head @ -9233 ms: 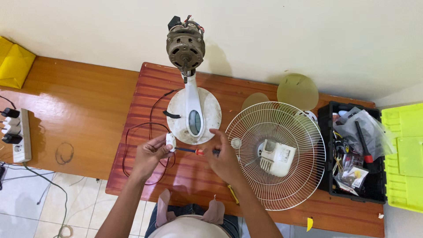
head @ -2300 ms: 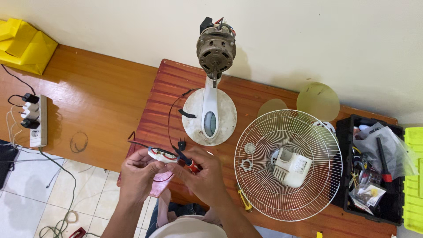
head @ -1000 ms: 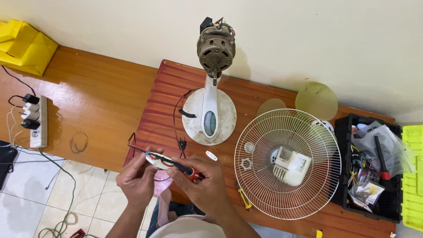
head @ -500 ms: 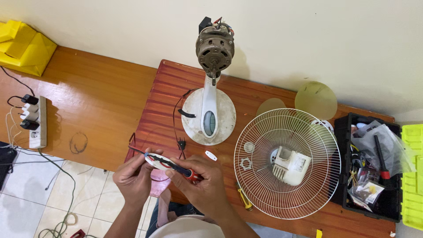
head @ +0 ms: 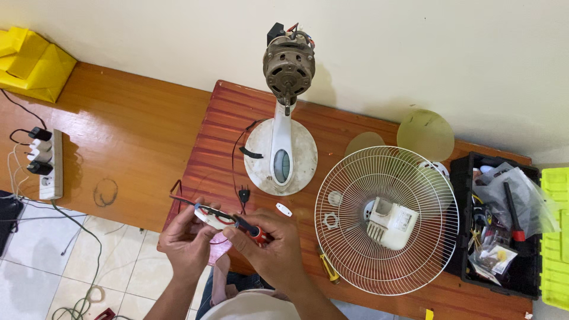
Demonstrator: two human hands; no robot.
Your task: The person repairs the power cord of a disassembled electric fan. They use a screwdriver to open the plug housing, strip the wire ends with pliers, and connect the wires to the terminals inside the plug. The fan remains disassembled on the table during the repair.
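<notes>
Over the near edge of the bench (head: 201, 148), the left hand (head: 186, 243) grips a small white part (head: 208, 217) with red marks on it, fingers closed around its lower side. The right hand (head: 274, 246) is clenched on a screwdriver (head: 252, 228) with a red and black handle, and the tip meets the part. A thin black wire (head: 184, 200) leaves the part to the left. To do this well, I judge the tip should sit straight in the screw and the left hand should keep the part from turning; a slanted tip may slip. The part looks like smooth plastic. Beyond the hands stands a fan stand (head: 281, 157) with a round white base and a bare metal motor (head: 288, 64) on top. To the right lies a round wire grille (head: 388, 219), thin and shiny, and a black toolbox (head: 498, 222) full of tools. A small white piece (head: 283, 208) lies near the base.
</notes>
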